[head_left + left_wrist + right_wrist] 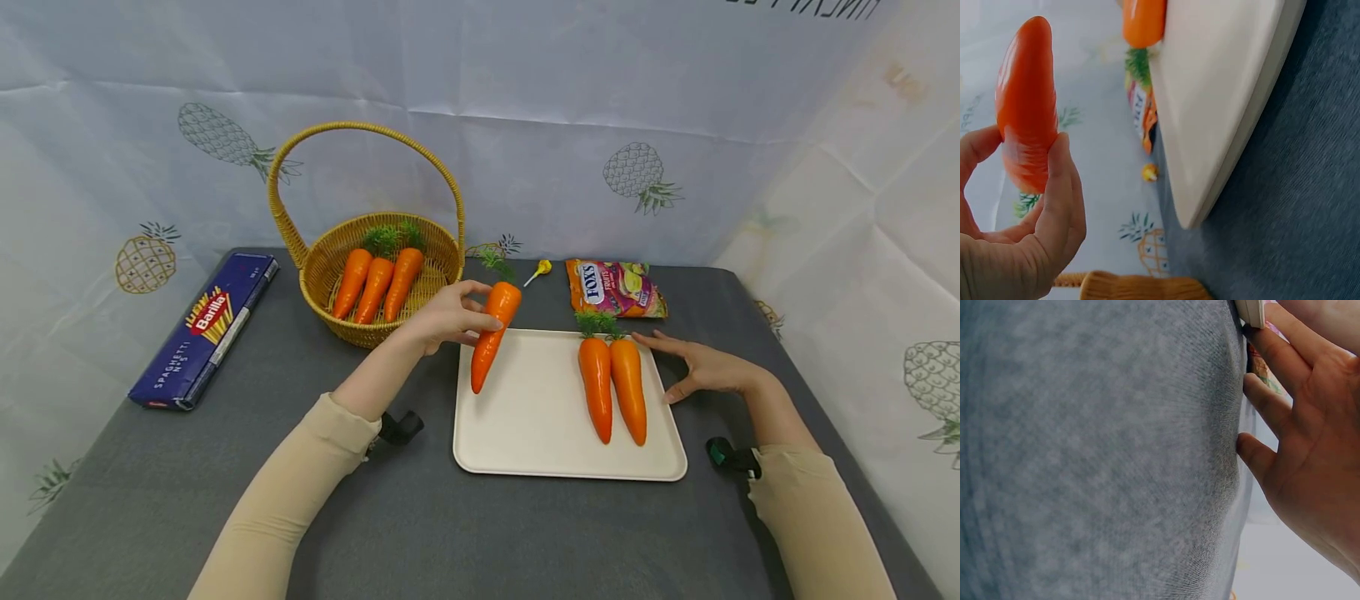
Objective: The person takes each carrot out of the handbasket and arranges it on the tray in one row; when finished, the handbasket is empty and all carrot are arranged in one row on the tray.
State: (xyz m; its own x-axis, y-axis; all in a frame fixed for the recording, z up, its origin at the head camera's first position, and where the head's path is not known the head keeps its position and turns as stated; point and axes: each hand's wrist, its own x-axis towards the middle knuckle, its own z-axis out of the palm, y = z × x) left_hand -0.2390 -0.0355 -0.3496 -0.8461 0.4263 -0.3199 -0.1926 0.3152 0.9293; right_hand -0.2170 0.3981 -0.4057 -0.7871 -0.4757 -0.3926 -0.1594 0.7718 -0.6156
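Note:
In the head view my left hand [450, 317] pinches an orange carrot [495, 333] with a green top, over the left part of a cream tray [525, 454]. The left wrist view shows thumb and fingers on either side of this carrot [1027, 106], its tip pointing up in that view. Two more carrots, a left one [596, 387] and a right one [628, 387], lie side by side on the tray's right half. My right hand [708, 367] rests at the tray's right edge with fingers spread. In the right wrist view its fingertips meet the grey cloth near the tray corner [1251, 312].
A yellow wicker basket [360, 333] with a tall handle holds three carrots [375, 287] behind my left hand. A blue spaghetti box [206, 329] lies at the left. Behind the tray are a yellow lollipop [543, 267] and a candy bag [617, 288].

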